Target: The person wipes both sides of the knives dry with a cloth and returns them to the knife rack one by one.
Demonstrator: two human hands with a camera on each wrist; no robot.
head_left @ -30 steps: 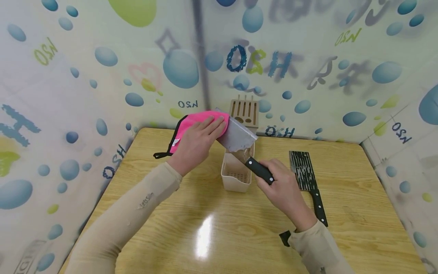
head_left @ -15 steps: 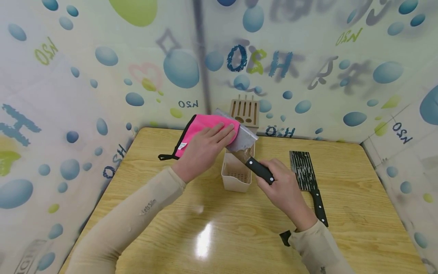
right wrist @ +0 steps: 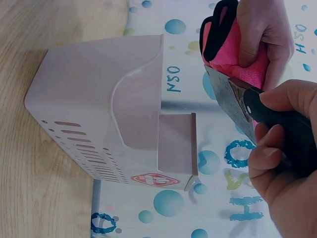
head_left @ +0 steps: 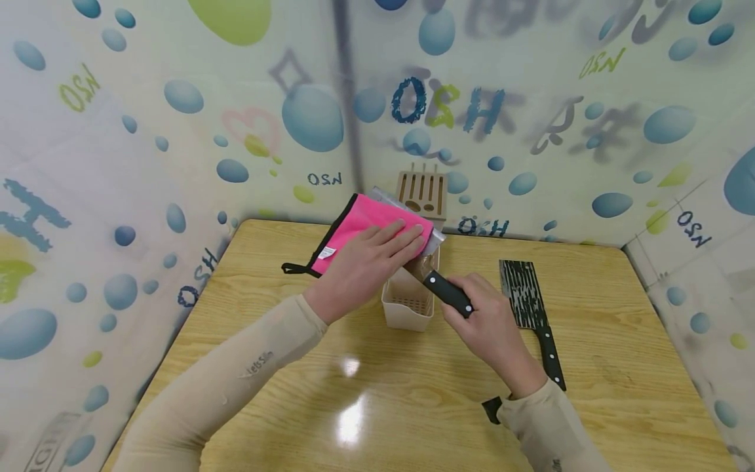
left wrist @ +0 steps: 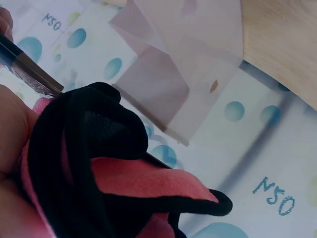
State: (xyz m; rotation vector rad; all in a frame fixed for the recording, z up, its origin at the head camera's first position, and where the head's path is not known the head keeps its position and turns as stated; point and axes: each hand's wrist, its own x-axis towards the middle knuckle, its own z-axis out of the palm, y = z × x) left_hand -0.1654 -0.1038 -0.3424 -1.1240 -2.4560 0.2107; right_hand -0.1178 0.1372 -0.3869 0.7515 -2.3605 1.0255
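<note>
My right hand [head_left: 489, 321] grips the black riveted handle of a cleaver [head_left: 448, 295], held up over a cream plastic knife holder [head_left: 407, 318]. A pink cloth [head_left: 386, 213] with black edging and a hanging loop is folded over the cleaver's broad blade. My left hand [head_left: 368, 262] pinches the cloth against the blade, fingers laid along the upper face. From the right wrist view, the left thumb presses the cloth [right wrist: 252, 69] from the other side, and part of the grey blade [right wrist: 228, 96] shows bare. The cloth hides most of the blade in the head view.
A second cleaver [head_left: 522, 295] with a dark streaked blade lies on the wooden table [head_left: 619, 354] at the right. The holder's brown slotted top [head_left: 421, 193] stands at the back by the patterned wall covering [head_left: 501, 59]. A small black piece [head_left: 491, 410] shows beside the right sleeve.
My left hand has slid the pink cloth rightward along the blade toward the handle end, covering more of that end. The right hand and the cleaver have stayed almost still.
</note>
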